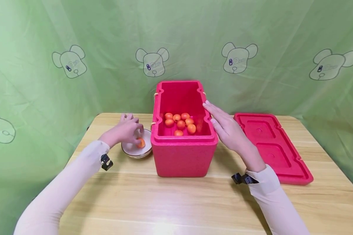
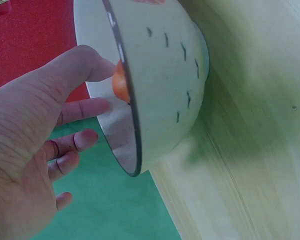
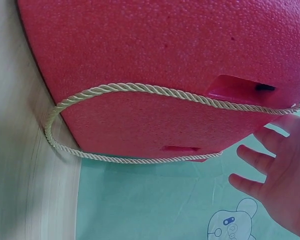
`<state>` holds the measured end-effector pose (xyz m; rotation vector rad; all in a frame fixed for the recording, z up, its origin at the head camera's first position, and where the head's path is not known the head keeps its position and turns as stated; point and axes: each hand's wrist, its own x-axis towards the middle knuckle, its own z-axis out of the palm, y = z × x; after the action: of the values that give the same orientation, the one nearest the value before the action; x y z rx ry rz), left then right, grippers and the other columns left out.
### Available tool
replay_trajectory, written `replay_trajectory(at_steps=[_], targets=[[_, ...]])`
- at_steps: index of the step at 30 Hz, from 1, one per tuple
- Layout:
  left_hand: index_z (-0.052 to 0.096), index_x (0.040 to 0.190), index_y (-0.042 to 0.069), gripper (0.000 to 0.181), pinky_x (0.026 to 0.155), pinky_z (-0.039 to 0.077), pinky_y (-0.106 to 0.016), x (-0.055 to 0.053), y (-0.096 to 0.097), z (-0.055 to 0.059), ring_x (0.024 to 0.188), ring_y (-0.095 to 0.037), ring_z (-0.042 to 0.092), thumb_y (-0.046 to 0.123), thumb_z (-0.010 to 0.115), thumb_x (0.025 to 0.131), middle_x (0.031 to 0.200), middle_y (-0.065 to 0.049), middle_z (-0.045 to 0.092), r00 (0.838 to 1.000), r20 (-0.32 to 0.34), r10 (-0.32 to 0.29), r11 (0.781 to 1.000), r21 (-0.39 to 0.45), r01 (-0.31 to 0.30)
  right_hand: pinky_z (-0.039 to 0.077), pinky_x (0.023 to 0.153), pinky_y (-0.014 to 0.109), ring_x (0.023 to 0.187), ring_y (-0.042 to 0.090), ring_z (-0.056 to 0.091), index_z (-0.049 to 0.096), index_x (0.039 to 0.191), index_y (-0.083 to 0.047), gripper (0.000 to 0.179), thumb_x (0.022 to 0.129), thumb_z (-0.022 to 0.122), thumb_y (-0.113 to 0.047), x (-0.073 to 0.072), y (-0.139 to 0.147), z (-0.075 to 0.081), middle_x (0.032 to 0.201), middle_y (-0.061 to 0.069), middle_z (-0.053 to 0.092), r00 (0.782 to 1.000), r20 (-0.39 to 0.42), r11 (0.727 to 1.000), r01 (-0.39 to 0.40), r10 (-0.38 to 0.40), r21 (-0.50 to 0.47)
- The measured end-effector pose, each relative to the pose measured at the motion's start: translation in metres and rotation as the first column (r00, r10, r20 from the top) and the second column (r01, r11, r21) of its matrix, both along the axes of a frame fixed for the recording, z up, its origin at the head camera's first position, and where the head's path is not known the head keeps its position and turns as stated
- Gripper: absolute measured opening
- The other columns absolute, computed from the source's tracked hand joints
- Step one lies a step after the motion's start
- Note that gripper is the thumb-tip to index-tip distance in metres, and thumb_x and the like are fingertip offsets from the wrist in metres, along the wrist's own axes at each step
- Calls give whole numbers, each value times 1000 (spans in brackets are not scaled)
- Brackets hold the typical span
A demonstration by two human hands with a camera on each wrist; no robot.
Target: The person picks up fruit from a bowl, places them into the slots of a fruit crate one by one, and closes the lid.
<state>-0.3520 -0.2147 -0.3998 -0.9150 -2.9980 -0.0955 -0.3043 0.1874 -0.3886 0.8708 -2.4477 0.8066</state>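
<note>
My left hand point(image 1: 126, 130) reaches over a white bowl point(image 2: 162, 100) with a dark rim, left of the red box. Inside it lies a small round orange fruit point(image 1: 141, 143). The thumb is at the fruit, while the index finger arches above it with a visible gap; the other fingers are spread loosely. The red foam box point(image 1: 183, 158) stands uncovered, with several similar orange fruits point(image 1: 180, 124) on its floor. My right hand point(image 1: 227, 129) rests on the box's right rim, fingers extended. In the right wrist view its fingertips are partly hidden at the box edge.
A red lid point(image 1: 277, 153) lies flat on the wooden table point(image 1: 120, 202), right of the box. A twisted rope handle point(image 3: 135, 87) hangs along the box's side. Behind the table hangs a green curtain point(image 1: 194, 26) printed with bear faces.
</note>
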Motion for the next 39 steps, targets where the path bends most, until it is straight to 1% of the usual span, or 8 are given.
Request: replay_trajectory(at_steps=[9,14,22,29,35,39], targets=[[76,100,16,40,96,25,-51,3,1,-4,98,-27,40,38,90,69,96,-8,61,1000,14,-10,1000,-9,10,32,118,59,154,25,32,38,158,-19,55,104,47,-21,1,0,0,165,4,36,1000,13,999,-26,26,-30],[76,98,18,38,96,26,-52,3,1,-4,97,-26,40,38,90,69,95,-7,61,1000,24,-9,1000,-26,10,33,118,59,153,26,33,38,158,-19,54,105,47,-21,1,0,-1,165,4,36,1000,15,999,-26,27,-33],[76,95,21,34,97,26,-52,4,1,-6,96,-25,41,34,90,67,93,-5,60,999,29,-14,999,-38,15,32,119,57,153,26,33,38,158,-18,54,105,47,-21,1,1,-1,165,5,36,999,15,999,-30,31,-34],[78,95,20,32,98,25,-53,3,3,-6,97,-26,42,32,90,68,93,-5,61,999,44,-19,998,-56,21,32,119,57,152,30,34,37,158,-19,54,105,47,-21,1,1,0,165,4,36,999,13,999,-33,33,-38],[78,95,19,32,97,25,-52,1,3,-8,97,-26,41,33,89,68,94,-4,61,999,47,-21,997,-68,24,32,119,57,153,28,34,36,159,-22,55,105,47,-23,2,0,1,166,1,34,999,24,999,-23,24,-33],[78,91,20,30,97,25,-52,-1,4,-8,98,-26,41,34,90,67,94,-4,61,999,46,-22,997,-72,26,32,119,57,153,25,33,36,159,-23,55,105,47,-24,2,0,2,166,0,34,999,25,999,-19,20,-30]])
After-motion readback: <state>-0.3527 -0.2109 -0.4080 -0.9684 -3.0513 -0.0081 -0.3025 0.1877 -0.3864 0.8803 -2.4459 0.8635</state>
